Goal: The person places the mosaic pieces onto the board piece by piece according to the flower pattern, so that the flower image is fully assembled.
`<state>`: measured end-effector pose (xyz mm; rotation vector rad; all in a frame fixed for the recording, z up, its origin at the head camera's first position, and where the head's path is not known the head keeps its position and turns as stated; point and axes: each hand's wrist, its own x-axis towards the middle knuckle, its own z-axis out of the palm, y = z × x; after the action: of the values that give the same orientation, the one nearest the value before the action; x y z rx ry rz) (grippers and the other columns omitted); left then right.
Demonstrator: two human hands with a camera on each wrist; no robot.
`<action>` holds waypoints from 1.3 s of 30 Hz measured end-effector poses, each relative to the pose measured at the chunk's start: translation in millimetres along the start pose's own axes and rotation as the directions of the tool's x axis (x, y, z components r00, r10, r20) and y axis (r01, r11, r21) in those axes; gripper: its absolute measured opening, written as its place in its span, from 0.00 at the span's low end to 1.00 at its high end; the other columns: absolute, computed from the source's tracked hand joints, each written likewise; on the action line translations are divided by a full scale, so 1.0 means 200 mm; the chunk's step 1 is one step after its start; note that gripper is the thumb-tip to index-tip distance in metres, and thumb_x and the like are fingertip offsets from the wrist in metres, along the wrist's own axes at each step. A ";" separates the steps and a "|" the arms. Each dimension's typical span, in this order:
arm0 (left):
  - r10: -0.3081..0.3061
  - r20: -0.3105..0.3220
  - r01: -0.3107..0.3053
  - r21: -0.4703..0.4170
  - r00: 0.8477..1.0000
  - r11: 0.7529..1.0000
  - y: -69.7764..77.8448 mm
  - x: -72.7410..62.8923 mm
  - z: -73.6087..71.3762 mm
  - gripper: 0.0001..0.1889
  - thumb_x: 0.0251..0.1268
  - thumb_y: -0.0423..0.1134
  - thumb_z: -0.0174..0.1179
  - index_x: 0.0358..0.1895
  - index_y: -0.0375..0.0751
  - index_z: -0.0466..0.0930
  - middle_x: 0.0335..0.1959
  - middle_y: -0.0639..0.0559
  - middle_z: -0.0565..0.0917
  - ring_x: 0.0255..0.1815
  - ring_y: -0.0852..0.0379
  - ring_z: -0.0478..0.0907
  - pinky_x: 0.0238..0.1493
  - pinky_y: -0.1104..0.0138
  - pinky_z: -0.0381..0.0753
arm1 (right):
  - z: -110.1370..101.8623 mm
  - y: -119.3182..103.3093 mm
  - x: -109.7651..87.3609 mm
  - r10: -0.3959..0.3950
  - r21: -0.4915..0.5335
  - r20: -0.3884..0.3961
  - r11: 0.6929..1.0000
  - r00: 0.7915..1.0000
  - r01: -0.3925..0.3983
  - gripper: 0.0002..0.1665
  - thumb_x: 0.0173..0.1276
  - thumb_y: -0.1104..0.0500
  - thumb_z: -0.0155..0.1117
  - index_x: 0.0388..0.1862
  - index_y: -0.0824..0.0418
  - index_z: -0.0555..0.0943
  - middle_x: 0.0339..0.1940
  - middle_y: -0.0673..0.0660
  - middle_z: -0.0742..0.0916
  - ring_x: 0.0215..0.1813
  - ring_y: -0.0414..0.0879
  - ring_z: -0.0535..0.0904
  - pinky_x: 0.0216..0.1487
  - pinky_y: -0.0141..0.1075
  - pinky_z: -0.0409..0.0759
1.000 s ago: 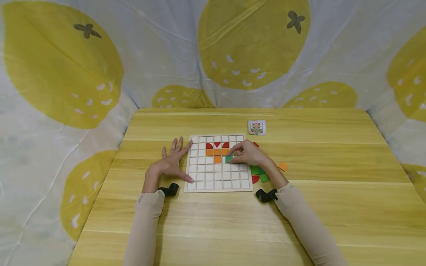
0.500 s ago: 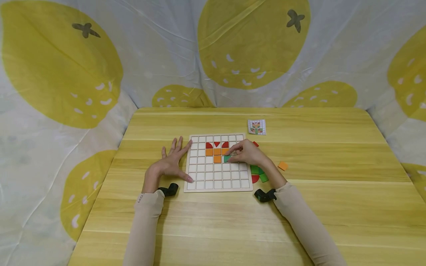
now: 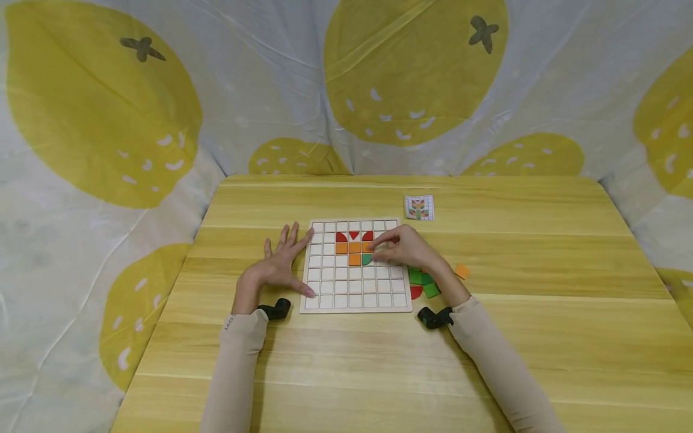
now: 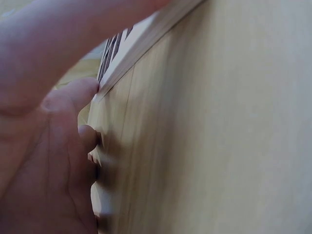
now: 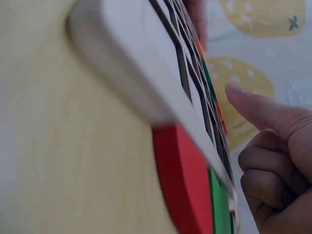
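A wooden grid board [image 3: 340,287] lies on the table, seen edge-on in both wrist views. My left hand [image 3: 273,264] spreads its fingers beside it, thumb and index finger touching the board's left edge. In the board's cells sit orange squares [image 3: 354,260], red quarter-rounds [image 3: 340,237], a red triangle [image 3: 354,235] and a green quarter-round tile [image 3: 366,259]. My right hand [image 3: 408,248] hovers over the board's right side with thumb and index finger apart, close to the green tile but not gripping it. In the right wrist view the index finger [image 5: 258,107] points out and the other fingers are curled.
Loose green tiles [image 3: 431,291] and a red rounded tile [image 3: 415,292] lie against the board's right edge. One orange square [image 3: 462,272] lies farther right. Behind the board is a small pattern card [image 3: 419,208] with a coloured grid. A lemon-print cloth [image 3: 411,66] hangs behind the table.
My right hand has let go of the green tile, which now shows its rounded shape in the cell beside the orange square. The left hand has stayed at the board's edge.
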<state>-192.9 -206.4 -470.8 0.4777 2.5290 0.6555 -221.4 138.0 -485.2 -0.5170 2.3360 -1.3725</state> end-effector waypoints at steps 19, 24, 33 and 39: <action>0.010 -0.010 -0.010 -0.014 1.000 1.000 -0.02 -0.01 0.01 0.77 0.39 0.60 0.84 0.86 0.50 0.32 0.84 0.38 0.19 0.84 0.36 0.13 0.72 0.28 0.13 | -0.36 0.20 -0.28 0.102 -0.060 -0.016 0.993 0.995 -0.103 0.14 0.67 0.56 0.76 0.49 0.59 0.91 0.18 0.49 0.68 0.23 0.40 0.58 0.27 0.31 0.59; 0.019 -0.008 -0.019 -0.009 1.000 1.000 -0.01 -0.01 0.01 0.77 0.39 0.60 0.84 0.86 0.49 0.33 0.84 0.37 0.20 0.84 0.35 0.14 0.72 0.27 0.14 | -0.42 0.26 -0.32 0.094 -0.031 0.034 0.995 0.995 -0.093 0.14 0.65 0.58 0.77 0.48 0.61 0.91 0.23 0.52 0.77 0.24 0.39 0.59 0.28 0.31 0.60; 0.029 -0.011 -0.029 -0.002 1.000 1.000 -0.01 0.00 0.00 0.77 0.39 0.60 0.84 0.86 0.49 0.32 0.84 0.37 0.20 0.84 0.35 0.14 0.72 0.27 0.14 | -0.42 0.25 -0.33 0.096 0.034 0.139 0.994 0.986 -0.101 0.15 0.58 0.61 0.82 0.41 0.66 0.89 0.19 0.49 0.71 0.24 0.38 0.61 0.27 0.30 0.59; 0.025 -0.008 -0.025 0.004 1.000 1.000 -0.01 0.00 0.00 0.77 0.39 0.60 0.84 0.86 0.50 0.32 0.84 0.37 0.19 0.84 0.35 0.14 0.73 0.27 0.14 | -0.40 0.26 -0.32 0.118 0.026 0.094 0.992 0.989 -0.121 0.15 0.57 0.61 0.82 0.39 0.67 0.88 0.19 0.49 0.72 0.24 0.39 0.62 0.27 0.29 0.60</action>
<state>-193.4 -206.9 -472.1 0.5102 2.5360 0.6630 -212.8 252.2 -486.3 -0.4151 2.2297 -1.3003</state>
